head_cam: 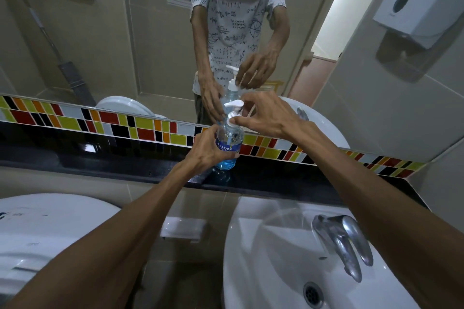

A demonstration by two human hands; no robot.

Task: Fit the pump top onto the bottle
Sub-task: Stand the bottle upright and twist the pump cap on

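Standing at a mirror, we see a white toilet tank point(45, 228) at the far left and a black ledge point(105, 160) running under a strip of coloured tiles point(75, 120). Near the middle, the left hand point(209, 150) is wrapped around the clear bottle point(229, 139) of blue liquid, whose base rests upright on the ledge. The white pump top point(234, 109) sits on the bottle's neck, nozzle pointing left. Just right of it, the right hand point(266, 115) pinches the pump's collar between thumb and fingers. Lower right lies a white sink point(253, 258) with a chrome faucet point(341, 241), and a paper towel dispenser point(421, 5) hangs on the right wall.
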